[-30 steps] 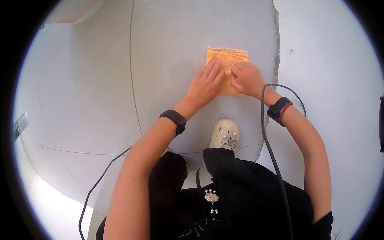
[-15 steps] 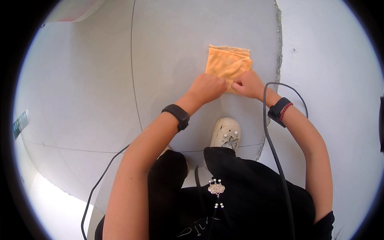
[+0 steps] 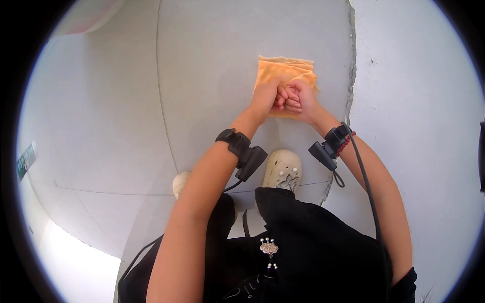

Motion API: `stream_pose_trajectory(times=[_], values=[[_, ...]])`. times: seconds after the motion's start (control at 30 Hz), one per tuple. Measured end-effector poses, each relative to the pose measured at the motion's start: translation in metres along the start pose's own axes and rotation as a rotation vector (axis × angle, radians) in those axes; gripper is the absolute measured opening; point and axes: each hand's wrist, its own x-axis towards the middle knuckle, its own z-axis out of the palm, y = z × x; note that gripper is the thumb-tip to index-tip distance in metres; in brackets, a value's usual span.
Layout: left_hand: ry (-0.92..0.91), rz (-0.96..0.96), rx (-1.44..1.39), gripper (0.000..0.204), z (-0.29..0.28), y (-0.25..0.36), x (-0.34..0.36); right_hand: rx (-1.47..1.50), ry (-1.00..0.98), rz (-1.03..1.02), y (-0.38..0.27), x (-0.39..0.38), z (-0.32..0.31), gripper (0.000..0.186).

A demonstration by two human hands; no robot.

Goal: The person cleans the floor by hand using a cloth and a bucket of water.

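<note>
A folded orange-yellow cloth (image 3: 268, 70), with layered edges along its far side and wrinkles on top, lies on the grey floor. Over its near half, my left hand (image 3: 270, 98) and my right hand (image 3: 300, 101) meet, their palms turned inward. The fingers of both are curled in and touch or nearly touch those of the other hand. No object shows between them. Much of the cloth's near part is covered by the hands; a strip of it shows below them. Each wrist wears a black strap with a small black device.
A pale wall (image 3: 404, 101) rises on the right beyond a rough floor edge (image 3: 350, 76). Cream clogs (image 3: 283, 169) are on my feet near the cloth. A black cable (image 3: 366, 187) runs along my right arm. A pale rounded object (image 3: 91, 17) stands at the far left.
Both hands have rolled from knuckles-up fists on the cloth to palms turned inward, and they have come together. The wrist devices have swung into sight. The cloth has hardly moved.
</note>
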Motion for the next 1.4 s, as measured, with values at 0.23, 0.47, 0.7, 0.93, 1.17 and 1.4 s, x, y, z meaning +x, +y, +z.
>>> stream_pose_trajectory(times=[0.23, 0.47, 0.7, 0.93, 1.17, 1.4], values=[[0.149, 0.045, 0.172, 0.049, 0.007, -0.003, 0.020, -0.023, 0.228, 0.012, 0.004, 0.004, 0.016, 0.042], [0.233, 0.418, 0.626, 0.055, 0.040, -0.018, 0.056, -0.061, 0.391, -0.088, -0.015, -0.009, -0.014, 0.045], [-0.017, 0.101, 0.474, 0.054, 0.070, -0.045, 0.040, 0.014, 0.659, -0.115, 0.024, -0.042, -0.044, 0.048], [0.137, 0.177, 0.550, 0.051, 0.067, -0.085, -0.007, 0.080, 0.590, 0.004, 0.068, -0.067, -0.026, 0.051], [0.014, 0.123, 0.343, 0.046, 0.050, -0.078, 0.000, 0.075, 0.559, 0.014, 0.067, -0.055, -0.026, 0.048], [0.087, 0.156, 0.383, 0.043, 0.031, -0.046, -0.003, 0.035, 0.433, 0.005, 0.046, -0.035, 0.005, 0.049]])
